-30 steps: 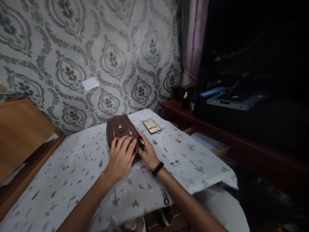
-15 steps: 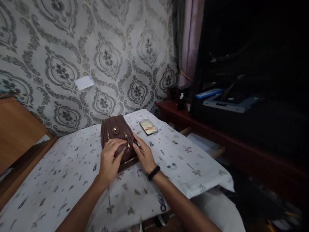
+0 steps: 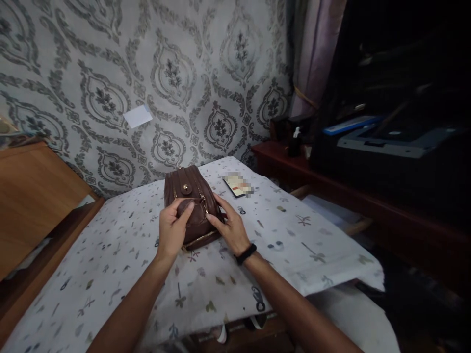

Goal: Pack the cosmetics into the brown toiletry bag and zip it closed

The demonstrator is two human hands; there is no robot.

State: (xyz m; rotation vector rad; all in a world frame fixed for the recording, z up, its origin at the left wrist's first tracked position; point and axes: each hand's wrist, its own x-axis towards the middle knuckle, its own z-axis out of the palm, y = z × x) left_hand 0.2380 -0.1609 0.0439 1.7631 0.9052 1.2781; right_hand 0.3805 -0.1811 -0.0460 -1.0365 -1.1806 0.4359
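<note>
A brown leather bag (image 3: 191, 177) with gold zippers and a round clasp lies on the patterned white cloth (image 3: 128, 274). My left hand (image 3: 172, 226) is at the bag's left side, its thumb and fingers pinching the edge of a front flap or pocket. On the right side, my right hand (image 3: 232, 226), with a black band at the wrist, grips the bag near a gold zipper, thumb on the front and fingers along the side. A phone (image 3: 237, 187) with a lit, partly blurred screen rests behind and right of the bag.
A wooden cabinet (image 3: 40, 196) stands at the left. Along the right runs a dark red desk (image 3: 287, 169) holding a small dark bottle (image 3: 295, 143), with an open drawer below. A white card (image 3: 138, 116) is on the patterned wall. A pale round seat (image 3: 353, 318) is at lower right.
The view has shifted, so the bag and table appear a little higher and further right. My left fingers have moved from lying over the bag's front to pinching the flap edge.
</note>
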